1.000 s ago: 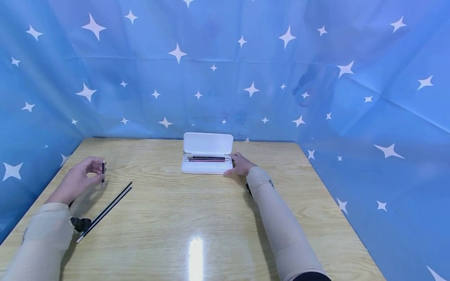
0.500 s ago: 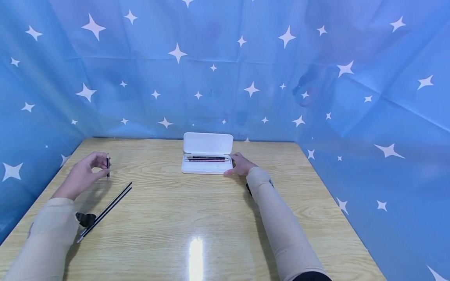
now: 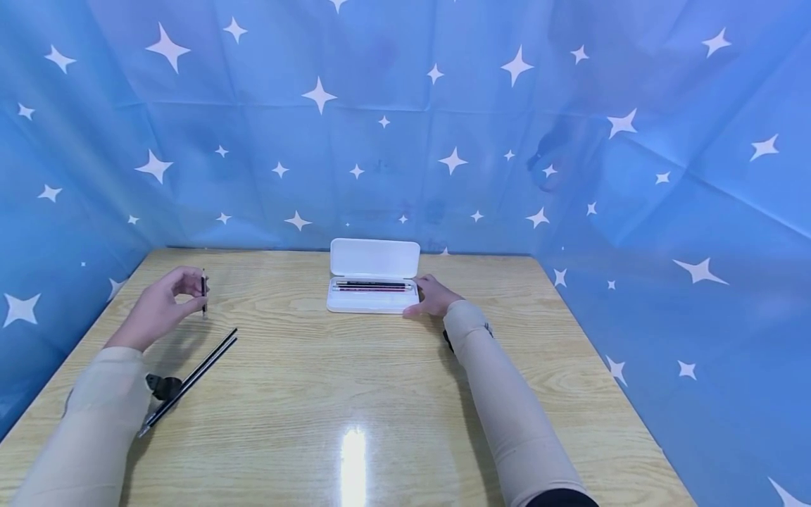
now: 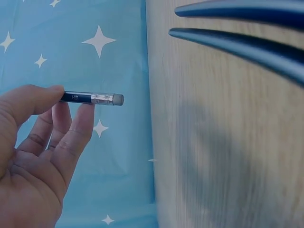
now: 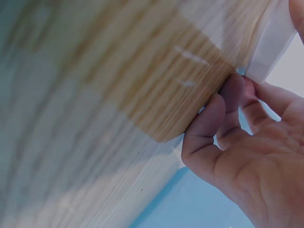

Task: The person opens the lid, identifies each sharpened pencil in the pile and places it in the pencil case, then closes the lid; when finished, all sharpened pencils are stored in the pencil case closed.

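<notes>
My left hand point(image 3: 161, 308) pinches a dark pencil point(image 4: 78, 97) between thumb and fingertips above the left side of the table. The pencil stands upright in the head view; its grey eraser point(image 4: 118, 99) shows in the left wrist view. Two dark pencils point(image 3: 203, 365) lie side by side on the table beneath my left forearm. At the back middle, a white pencil case point(image 3: 364, 303) stands with its lid raised, holding black and dark red pencils point(image 3: 374, 289). My right hand point(image 3: 436, 297) grips the case's right end, thumb at the front; other fingertips touch the table.
The wooden table point(image 3: 304, 394) reaches back to a blue star-patterned curtain point(image 3: 380, 141), which also lines both sides. A bright light reflection point(image 3: 353, 465) lies near the front. A black wrist device point(image 3: 163, 387) hangs under my left sleeve.
My left hand has moved right and slightly farther back, carrying the upright pencil. The right hand and the case have stayed in place.
</notes>
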The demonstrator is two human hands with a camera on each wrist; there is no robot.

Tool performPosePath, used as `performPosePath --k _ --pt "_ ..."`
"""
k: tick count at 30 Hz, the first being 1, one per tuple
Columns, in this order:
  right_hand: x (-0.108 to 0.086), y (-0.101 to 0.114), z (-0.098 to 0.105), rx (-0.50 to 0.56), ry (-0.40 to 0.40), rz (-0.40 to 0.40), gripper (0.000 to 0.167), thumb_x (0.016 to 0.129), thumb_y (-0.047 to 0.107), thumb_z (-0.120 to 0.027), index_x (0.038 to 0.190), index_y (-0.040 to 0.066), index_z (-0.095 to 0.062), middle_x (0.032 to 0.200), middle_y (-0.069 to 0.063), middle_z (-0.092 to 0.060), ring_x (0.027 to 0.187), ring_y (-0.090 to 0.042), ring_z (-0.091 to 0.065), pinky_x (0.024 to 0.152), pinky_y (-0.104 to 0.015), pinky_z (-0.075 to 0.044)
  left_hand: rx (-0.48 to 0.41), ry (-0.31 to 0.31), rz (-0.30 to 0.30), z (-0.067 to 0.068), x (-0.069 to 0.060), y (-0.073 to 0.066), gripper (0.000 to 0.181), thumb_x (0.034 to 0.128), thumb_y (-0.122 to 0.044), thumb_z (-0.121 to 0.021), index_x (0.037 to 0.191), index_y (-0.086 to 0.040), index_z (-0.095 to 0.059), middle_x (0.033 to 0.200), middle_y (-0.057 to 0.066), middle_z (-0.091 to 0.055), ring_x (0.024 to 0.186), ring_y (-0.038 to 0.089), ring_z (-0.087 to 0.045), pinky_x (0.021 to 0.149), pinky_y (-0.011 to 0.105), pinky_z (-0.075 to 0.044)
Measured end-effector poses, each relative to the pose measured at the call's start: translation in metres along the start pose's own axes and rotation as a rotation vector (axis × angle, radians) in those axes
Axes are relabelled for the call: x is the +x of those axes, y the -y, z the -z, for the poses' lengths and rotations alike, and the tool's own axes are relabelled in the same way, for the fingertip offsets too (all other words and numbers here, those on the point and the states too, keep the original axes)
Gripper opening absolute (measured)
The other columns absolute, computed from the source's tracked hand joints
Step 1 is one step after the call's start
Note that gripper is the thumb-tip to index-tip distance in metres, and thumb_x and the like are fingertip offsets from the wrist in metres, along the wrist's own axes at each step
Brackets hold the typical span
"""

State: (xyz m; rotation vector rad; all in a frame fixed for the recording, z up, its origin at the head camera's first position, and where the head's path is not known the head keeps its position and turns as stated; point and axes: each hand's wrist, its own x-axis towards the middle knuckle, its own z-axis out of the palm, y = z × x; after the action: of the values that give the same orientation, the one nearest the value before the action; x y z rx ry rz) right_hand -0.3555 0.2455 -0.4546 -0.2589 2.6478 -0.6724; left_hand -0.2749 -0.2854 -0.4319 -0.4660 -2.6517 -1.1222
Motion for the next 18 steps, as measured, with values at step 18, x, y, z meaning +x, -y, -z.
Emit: performPosePath --k 18 --pt "-0.001 0.001 0.000 -0.019 -0.010 -0.005 0.100 0.089 0.049 -0.076 0.164 0.017 -0.018 0.166 -0.015 -0.014 0.152 -0.035 -0.019 0.119 -0.053 -0.026 -0.017 0.041 0.046 -0.002 0.021 -0.016 0.044 0.1000 -0.016 -0.067 0.138 -0.001 -0.050 0.116 0.015 -0.061 0.096 -0.002 -0.052 0.082 0.023 -0.042"
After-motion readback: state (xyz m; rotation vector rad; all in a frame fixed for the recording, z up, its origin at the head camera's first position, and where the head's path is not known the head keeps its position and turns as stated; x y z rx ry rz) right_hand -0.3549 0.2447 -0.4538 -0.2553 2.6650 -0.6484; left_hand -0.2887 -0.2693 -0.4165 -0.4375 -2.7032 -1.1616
